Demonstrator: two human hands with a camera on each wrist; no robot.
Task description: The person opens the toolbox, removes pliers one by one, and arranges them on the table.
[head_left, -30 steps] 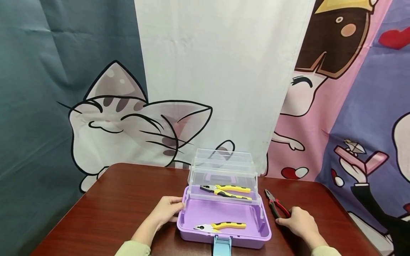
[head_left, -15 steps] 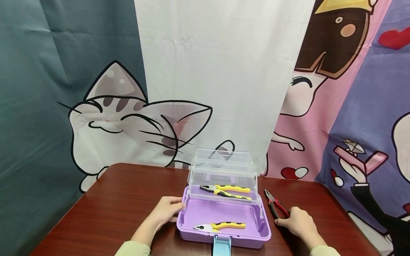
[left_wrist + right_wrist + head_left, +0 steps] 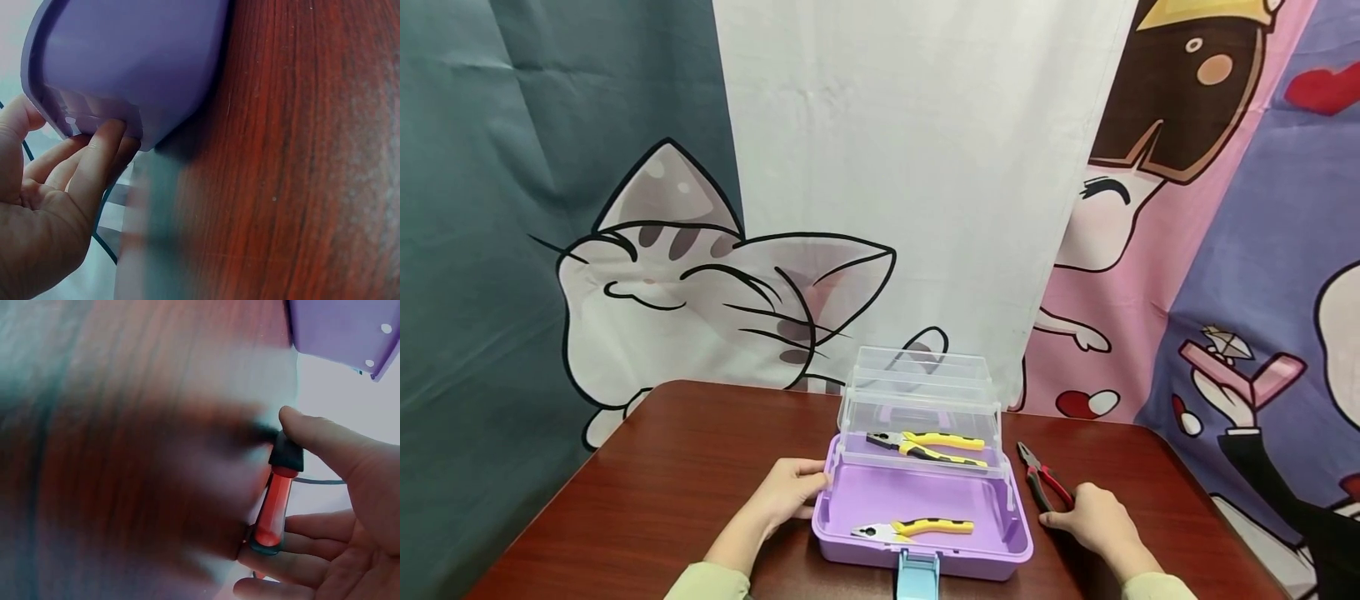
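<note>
A purple toolbox (image 3: 910, 496) stands with its lid raised. My left hand (image 3: 786, 492) grips its left side, thumb at the rim and fingers curled against the outer wall in the left wrist view. To the right of the box, red-and-black pliers (image 3: 1034, 471) lie with their jaws pointing away from me. My right hand (image 3: 1097, 521) holds them by the handles, the thumb at one black handle end (image 3: 286, 453) in the right wrist view. Yellow-and-black pliers (image 3: 943, 440) rest in the clear upper tray. Another yellow-handled pair of pliers (image 3: 934, 526) lies on the box floor.
A light blue latch (image 3: 918, 575) hangs down at the box's front. The clear lid (image 3: 925, 367) leans up behind the tray. Under everything is a dark red wooden table (image 3: 700, 450), with a printed cartoon curtain (image 3: 887, 167) behind it.
</note>
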